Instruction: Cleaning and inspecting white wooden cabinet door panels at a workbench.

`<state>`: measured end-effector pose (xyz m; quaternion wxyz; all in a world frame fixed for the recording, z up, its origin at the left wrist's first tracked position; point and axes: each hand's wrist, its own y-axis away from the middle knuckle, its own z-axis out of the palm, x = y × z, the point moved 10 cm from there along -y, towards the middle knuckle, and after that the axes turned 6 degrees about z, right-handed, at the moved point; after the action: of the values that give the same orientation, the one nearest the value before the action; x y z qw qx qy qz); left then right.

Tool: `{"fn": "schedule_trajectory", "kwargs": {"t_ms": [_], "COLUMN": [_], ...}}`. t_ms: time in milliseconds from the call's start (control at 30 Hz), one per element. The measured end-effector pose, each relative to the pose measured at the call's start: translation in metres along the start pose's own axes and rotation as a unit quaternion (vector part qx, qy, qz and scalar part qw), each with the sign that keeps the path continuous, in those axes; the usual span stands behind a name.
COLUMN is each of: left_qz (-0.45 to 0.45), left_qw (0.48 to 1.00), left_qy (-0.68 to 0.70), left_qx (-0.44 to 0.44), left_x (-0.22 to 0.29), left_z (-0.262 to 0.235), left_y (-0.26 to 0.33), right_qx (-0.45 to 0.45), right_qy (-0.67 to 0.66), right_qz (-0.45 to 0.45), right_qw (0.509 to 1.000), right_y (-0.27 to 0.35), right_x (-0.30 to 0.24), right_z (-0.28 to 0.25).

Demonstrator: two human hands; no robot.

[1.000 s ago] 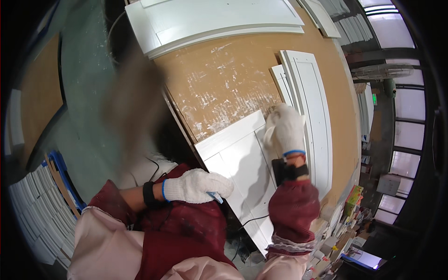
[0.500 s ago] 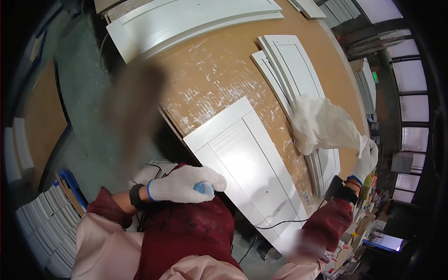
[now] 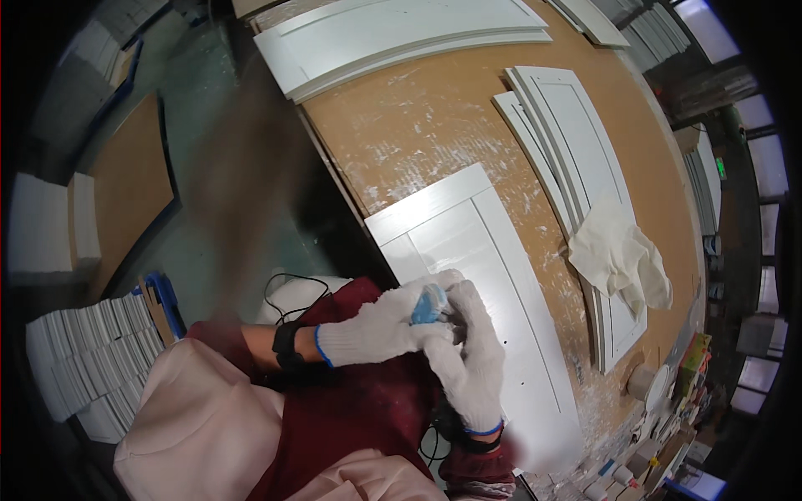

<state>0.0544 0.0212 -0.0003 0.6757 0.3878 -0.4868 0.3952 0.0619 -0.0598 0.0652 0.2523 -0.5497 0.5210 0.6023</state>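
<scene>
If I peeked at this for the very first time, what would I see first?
First, two white-gloved hands, the left hand and right hand, meeting around a small blue thing over a white panel on the brown workbench. Next, a crumpled white cloth lying on more white panels to the right.

My left hand (image 3: 380, 330) wears a white knitted glove with a blue band at the cuff, and a black strap (image 3: 288, 346) wraps the wrist just behind it. My right hand (image 3: 472, 359) has the same white glove, blue-edged at the cuff, with a black band below it. My sleeves (image 3: 351, 417) are dark red. Over them I wear a pale pink garment (image 3: 200, 426), loose and creased.
</scene>
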Motion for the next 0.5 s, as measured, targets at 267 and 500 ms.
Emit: {"fn": "schedule_trajectory", "kwargs": {"t_ms": [267,500], "left_qz": [-0.004,-0.032], "left_qw": [0.983,0.999], "left_qy": [-0.154,-0.011], "left_qx": [0.105,0.022], "left_x": [-0.011,-0.015], "left_z": [-0.019,-0.034], "left_y": [0.019,0.030], "right_qx": [0.062,0.068], "right_qy": [-0.002,-0.190], "right_qz": [0.031,0.002], "right_qw": [0.998,0.979], "right_y": [-0.011,-0.032], "right_x": [0.039,0.007], "right_z": [0.018,-0.001]}}
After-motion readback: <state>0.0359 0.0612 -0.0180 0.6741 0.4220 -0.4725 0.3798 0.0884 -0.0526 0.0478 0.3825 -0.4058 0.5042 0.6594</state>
